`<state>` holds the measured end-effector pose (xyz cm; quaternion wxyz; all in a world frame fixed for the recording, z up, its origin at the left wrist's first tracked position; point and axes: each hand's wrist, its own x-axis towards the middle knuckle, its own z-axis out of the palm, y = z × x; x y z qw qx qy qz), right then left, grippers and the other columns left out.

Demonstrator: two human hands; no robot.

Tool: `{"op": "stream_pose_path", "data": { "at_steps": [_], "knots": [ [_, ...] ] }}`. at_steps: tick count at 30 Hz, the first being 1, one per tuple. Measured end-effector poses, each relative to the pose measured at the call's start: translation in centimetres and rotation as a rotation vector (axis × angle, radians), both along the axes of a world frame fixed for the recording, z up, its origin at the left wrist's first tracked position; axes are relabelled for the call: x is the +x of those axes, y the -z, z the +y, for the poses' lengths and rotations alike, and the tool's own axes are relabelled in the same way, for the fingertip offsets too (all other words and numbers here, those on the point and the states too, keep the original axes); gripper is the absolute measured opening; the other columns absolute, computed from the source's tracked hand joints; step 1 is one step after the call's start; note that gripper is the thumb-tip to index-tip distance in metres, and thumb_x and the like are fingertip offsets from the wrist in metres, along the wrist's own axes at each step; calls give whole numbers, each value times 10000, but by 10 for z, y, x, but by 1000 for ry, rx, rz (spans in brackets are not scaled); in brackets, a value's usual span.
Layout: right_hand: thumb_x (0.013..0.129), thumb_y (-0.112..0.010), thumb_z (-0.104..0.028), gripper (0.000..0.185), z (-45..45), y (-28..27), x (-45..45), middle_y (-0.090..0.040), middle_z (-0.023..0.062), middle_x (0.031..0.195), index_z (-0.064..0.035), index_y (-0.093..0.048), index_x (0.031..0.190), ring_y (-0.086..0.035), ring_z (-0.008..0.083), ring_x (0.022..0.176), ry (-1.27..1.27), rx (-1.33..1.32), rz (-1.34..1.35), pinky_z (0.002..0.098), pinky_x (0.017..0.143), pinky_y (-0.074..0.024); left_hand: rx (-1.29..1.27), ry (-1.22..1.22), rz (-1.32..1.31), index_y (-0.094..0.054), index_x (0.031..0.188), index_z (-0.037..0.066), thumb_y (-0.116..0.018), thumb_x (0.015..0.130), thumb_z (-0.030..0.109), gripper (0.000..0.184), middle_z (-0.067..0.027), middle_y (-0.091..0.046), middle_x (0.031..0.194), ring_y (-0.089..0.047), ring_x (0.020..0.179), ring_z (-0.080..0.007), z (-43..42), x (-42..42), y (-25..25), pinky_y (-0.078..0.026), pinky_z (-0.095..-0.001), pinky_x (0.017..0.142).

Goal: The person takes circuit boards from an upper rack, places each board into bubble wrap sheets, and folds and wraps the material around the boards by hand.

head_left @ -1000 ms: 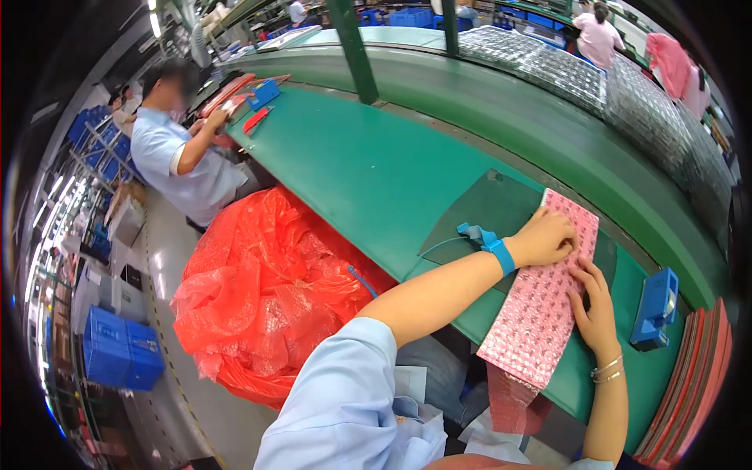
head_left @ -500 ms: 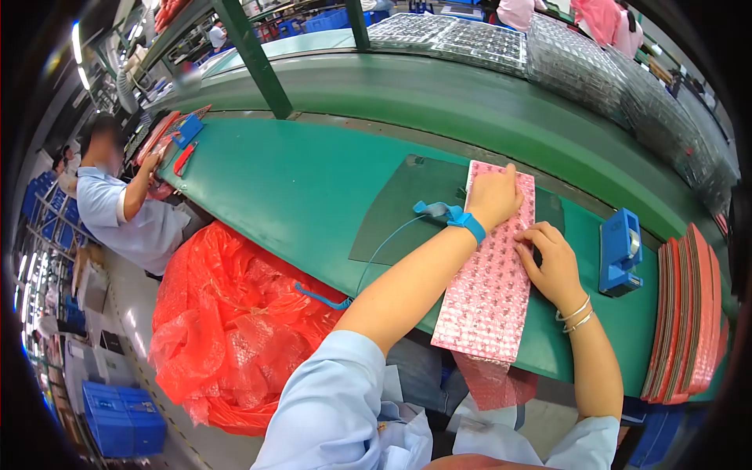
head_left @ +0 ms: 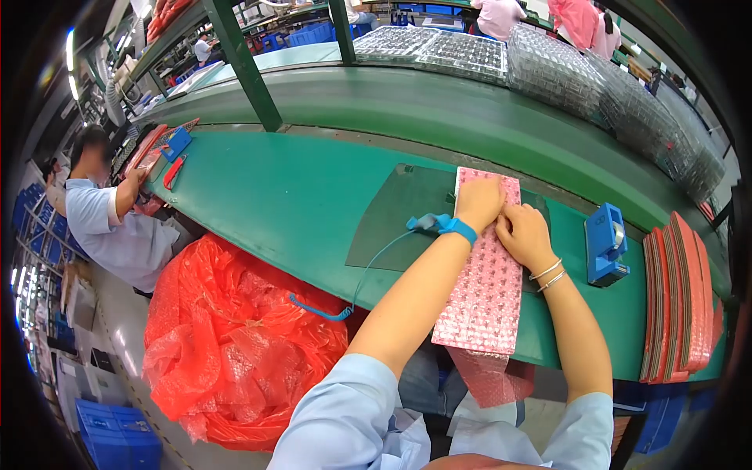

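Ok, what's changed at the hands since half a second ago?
The right hand has moved along the pink bubble wrap toward its far end, coming close beside the left hand. The left hand stays on the wrap; the blue tape dispenser hasn't moved.

Middle of the frame is reading bright and even; long white tube lights (head_left: 70, 52) are glowing at upper left, blowing out. The glossy pink patterned bubble-wrap package (head_left: 479, 309) is throwing small glints; stacked clear plastic trays (head_left: 548, 74) and the smooth grey floor (head_left: 119, 338) are catching glare. Fisheye is bowing straight edges, black vignetting is swallowing corners, far background is going soft.
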<state>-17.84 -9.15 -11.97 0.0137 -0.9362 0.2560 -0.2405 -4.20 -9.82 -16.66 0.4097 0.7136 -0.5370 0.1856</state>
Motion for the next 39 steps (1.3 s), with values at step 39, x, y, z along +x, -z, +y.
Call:
{"op": "stream_pose_path", "data": {
  "at_steps": [39],
  "knots": [
    [815,-564,-174,153,-9,4,-19,-616,37,919,-74,-648,894,-576,236,797,142,-138,-118,356,816,-427,202,-167,-132,-603,840,73,-582,737,191,158,-110,-500,940,-450,861,-284,37,15,-12,-344,-444,822]
  ]
}}
